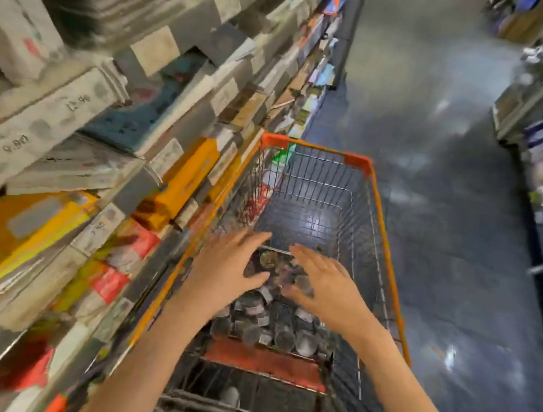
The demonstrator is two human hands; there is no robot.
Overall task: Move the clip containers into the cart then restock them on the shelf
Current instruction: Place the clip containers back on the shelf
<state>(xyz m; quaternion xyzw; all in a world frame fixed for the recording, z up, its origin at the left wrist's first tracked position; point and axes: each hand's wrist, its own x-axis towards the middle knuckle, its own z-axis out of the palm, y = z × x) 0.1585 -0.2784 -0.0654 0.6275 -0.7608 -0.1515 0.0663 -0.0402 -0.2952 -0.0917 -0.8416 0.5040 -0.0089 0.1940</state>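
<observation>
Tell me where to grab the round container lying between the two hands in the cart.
Grip the small round clear container across its curved side wall, coming from above. It lies atop the pile in the orange wire cart, with the left hand and right hand flanking it.

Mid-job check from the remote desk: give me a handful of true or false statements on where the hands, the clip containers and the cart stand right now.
1. The clip containers lie in the near end of the cart. True.
2. The far end of the cart is packed full of containers. False: its wire floor shows bare there.
3. Both hands reach over the pile, the left hand on one side and the right hand on the other. True.
4. The shelf stands to the person's right. False: it runs along the left of the cart.
5. The cart's rim is blue. False: it is orange.
</observation>
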